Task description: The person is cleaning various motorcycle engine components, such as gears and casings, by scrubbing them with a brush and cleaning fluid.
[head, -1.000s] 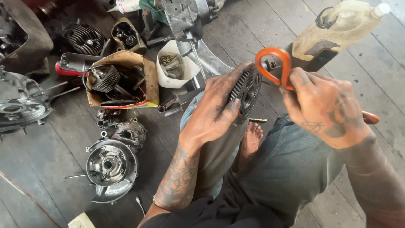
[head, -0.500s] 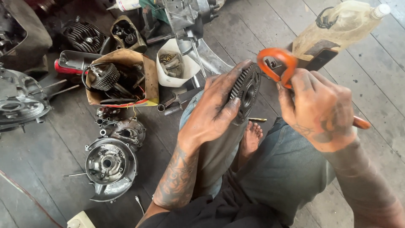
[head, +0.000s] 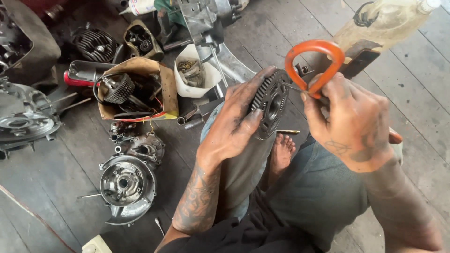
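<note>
Floorboards [head: 56, 187], grey and oily, carry everything. Nearest: left hand [head: 234, 126], fingers wrapped about a toothed gear [head: 271, 104] held over the knee. Right hand [head: 349, 117], fingers closed on orange-handled pliers [head: 313, 61] whose tips meet the gear's hub (best kept square to the face, gear braced firmly). Farther left: round engine cover [head: 125, 187], cardboard box [head: 164, 89], white tub [head: 206, 77].

gear [head: 271, 104] between both hands, cardboard box [head: 165, 89] left, engine cover [head: 126, 187] below it
</note>
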